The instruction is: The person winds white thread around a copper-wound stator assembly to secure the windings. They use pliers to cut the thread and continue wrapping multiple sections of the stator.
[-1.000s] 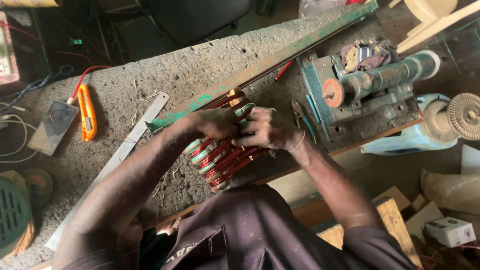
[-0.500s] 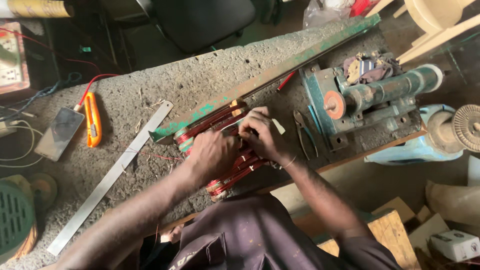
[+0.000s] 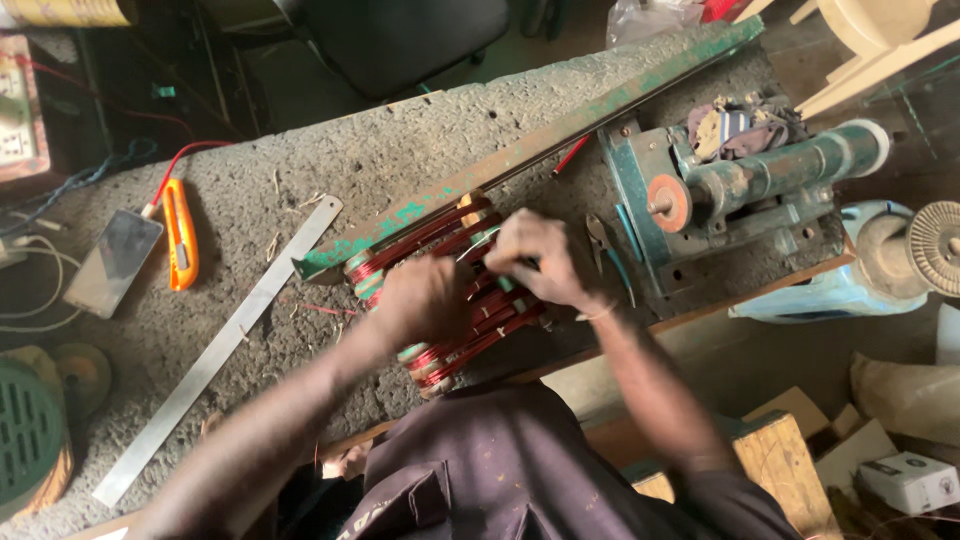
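A bundle of red copper wire coils with green tape bands lies on the rough grey bench. My left hand rests on top of the bundle's middle, fingers curled over the coils. At the bundle's upper right end, my right hand pinches the coils. Much of the bundle is hidden under both hands.
A long metal ruler lies left of the coils, with an orange utility knife and a phone beyond. A green angle bar crosses the bench. A green winding machine and pliers stand to the right.
Both hands shifted along the coil bundle; my left hand moved down over its middle and my right hand stayed at the upper end. The view shifted slightly.
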